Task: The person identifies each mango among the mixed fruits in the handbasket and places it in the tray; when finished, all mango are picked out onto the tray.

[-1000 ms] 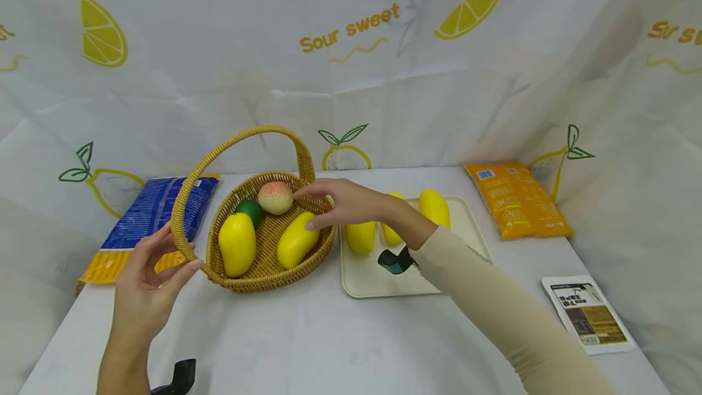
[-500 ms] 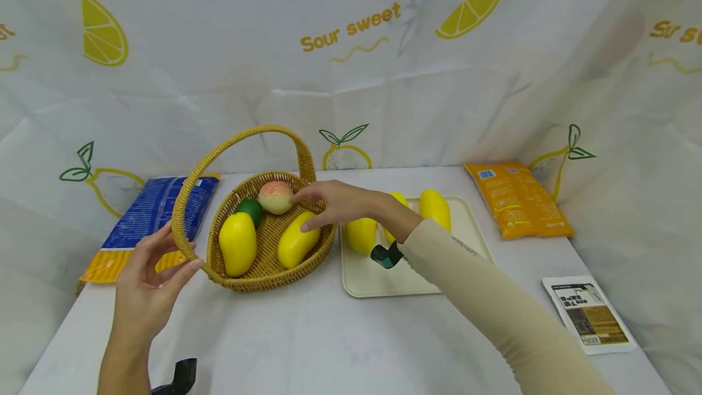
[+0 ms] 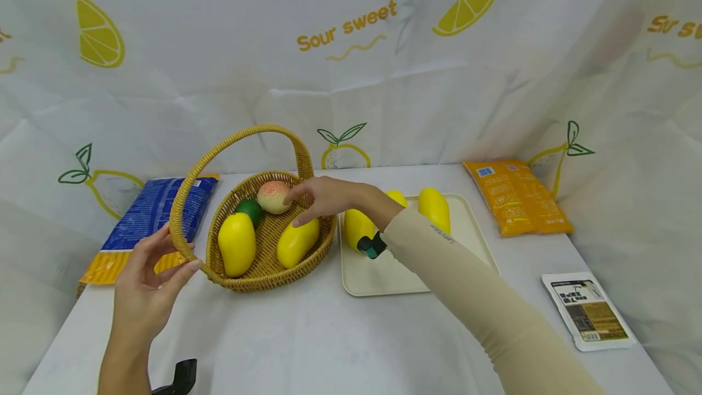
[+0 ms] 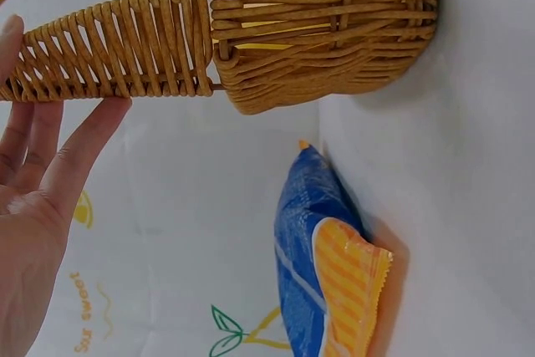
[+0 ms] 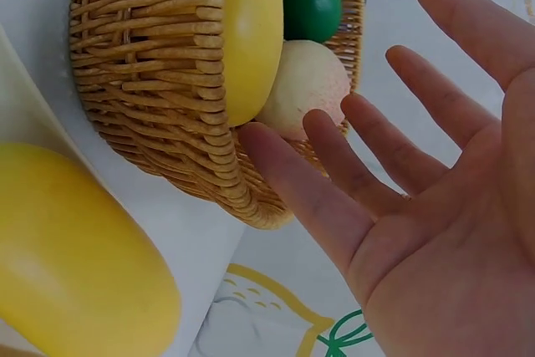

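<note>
My left hand (image 3: 144,288) holds the lower left end of the wicker basket's handle (image 3: 189,180) between thumb and fingers. Inside the basket (image 3: 249,286) lie a peach (image 3: 272,197), a dark green fruit (image 3: 250,209), a yellow mango (image 3: 237,245) at the left and another mango (image 3: 298,245) at the right. Over the basket's right side is my right hand (image 3: 326,195), its fingers spread and nothing held. In the head view its fingertips overlap the peach and the top of the right mango. The right wrist view shows the palm (image 5: 451,248) and extended fingers.
Right of the basket is a cream tray (image 3: 392,279) bearing several yellow mangoes (image 3: 435,208), partly behind my right arm. A blue and yellow bag (image 3: 134,215) lies left, an orange bag (image 3: 515,200) at back right, and a white packet (image 3: 588,311) at the right edge.
My right hand has moved a little left, further over the basket, toward the peach. The left hand stays on the handle, and the fruit has not visibly moved.
</note>
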Motion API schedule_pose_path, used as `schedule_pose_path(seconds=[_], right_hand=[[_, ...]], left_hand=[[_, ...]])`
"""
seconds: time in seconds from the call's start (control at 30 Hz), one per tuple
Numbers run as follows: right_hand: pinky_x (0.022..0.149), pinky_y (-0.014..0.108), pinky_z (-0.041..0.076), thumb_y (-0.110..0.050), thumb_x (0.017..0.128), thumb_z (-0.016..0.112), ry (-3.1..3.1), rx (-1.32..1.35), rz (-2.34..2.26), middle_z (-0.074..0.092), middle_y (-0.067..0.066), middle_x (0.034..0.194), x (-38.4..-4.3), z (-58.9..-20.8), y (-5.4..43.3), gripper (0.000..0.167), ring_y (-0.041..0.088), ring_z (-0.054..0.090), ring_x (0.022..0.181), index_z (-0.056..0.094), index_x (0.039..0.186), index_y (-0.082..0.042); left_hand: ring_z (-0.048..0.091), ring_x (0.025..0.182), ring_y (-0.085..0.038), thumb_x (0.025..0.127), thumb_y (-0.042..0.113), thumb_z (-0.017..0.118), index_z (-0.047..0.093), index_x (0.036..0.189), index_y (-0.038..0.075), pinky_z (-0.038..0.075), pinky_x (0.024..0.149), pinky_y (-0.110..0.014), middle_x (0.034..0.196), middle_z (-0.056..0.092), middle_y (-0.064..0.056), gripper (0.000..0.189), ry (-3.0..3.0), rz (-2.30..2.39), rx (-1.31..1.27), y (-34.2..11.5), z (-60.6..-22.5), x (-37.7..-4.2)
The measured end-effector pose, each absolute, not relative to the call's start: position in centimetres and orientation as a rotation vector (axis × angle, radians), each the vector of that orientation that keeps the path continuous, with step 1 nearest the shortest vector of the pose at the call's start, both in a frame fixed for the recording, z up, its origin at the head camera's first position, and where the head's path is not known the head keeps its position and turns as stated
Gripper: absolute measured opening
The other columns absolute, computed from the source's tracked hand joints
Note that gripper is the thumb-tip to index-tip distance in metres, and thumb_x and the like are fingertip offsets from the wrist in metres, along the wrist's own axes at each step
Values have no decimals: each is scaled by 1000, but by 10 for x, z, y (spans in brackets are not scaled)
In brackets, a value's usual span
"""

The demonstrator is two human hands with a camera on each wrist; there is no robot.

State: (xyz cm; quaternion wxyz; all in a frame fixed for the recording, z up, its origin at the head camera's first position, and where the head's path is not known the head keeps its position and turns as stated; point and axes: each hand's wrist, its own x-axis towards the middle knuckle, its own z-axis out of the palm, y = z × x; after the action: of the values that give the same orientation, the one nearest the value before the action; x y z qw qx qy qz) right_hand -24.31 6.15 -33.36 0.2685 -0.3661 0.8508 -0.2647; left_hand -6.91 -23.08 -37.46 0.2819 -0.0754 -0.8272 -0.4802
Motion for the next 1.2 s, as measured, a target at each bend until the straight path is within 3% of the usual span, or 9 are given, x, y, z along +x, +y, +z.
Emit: schedule_pose_path(seconds=[0.1, 0.23, 0.33, 0.43, 0.53, 0.73, 0.93, 1.2], right_hand=[[90, 40, 60, -38, 94, 73, 2265, -950, -728, 60, 4, 134, -244, -336, 59, 53, 25, 59, 104, 60, 142, -22], [91, 38, 59, -37, 94, 73, 2261, -936, -712, 62, 8, 132, -245, -340, 56, 53, 21, 58, 102, 60, 142, -21], [97, 37, 56, -36, 94, 73, 2267, -939, -689, 61, 8, 142, -245, -343, 54, 53, 22, 59, 107, 60, 142, -20], [108, 39, 50, -36, 94, 73, 2277, -942, -661, 57, 5, 150, -245, -345, 51, 51, 24, 57, 123, 62, 141, -20], [114, 41, 47, -37, 94, 73, 2288, -952, -634, 57, 3, 151, -246, -347, 48, 50, 25, 55, 131, 63, 140, -19], [106, 38, 51, -37, 95, 72, 2302, -987, -581, 66, 3, 139, -246, -350, 43, 47, 21, 59, 119, 67, 136, -14], [118, 37, 47, -35, 95, 72, 2304, -983, -568, 67, 2, 140, -244, -353, 38, 38, 21, 55, 139, 74, 126, -13], [116, 36, 48, -34, 93, 75, 2338, -973, -519, 68, 0, 137, -244, -357, 33, 35, 20, 54, 139, 75, 123, -16]], left_hand=[[63, 108, 1, 70, -32, 72, 52, 146, 2, 55, 82, -5, 122, 61, 20, 85, -2212, -1286, -209, -231, -375, -69], [63, 108, 1, 70, -32, 72, 52, 146, 2, 55, 82, -5, 122, 61, 20, 85, -2213, -1283, -211, -231, -375, -69], [63, 108, 1, 70, -31, 72, 52, 146, 2, 55, 82, -5, 122, 61, 20, 85, -2216, -1284, -206, -231, -374, -69], [63, 108, 1, 70, -31, 72, 52, 146, 2, 55, 82, -5, 122, 61, 20, 85, -2220, -1286, -203, -231, -374, -69], [63, 108, 1, 71, -31, 72, 52, 146, 2, 55, 82, -4, 122, 61, 20, 85, -2222, -1284, -203, -231, -374, -69], [64, 108, 1, 71, -32, 71, 52, 146, 0, 55, 82, -5, 122, 62, 19, 84, -2208, -1280, -233, -231, -375, -69], [64, 108, 0, 71, -31, 71, 52, 146, 1, 55, 82, -5, 122, 62, 19, 84, -2210, -1284, -229, -231, -376, -70], [63, 108, 0, 71, -30, 72, 52, 146, 2, 55, 82, -5, 121, 61, 20, 84, -2224, -1285, -198, -230, -375, -69]])
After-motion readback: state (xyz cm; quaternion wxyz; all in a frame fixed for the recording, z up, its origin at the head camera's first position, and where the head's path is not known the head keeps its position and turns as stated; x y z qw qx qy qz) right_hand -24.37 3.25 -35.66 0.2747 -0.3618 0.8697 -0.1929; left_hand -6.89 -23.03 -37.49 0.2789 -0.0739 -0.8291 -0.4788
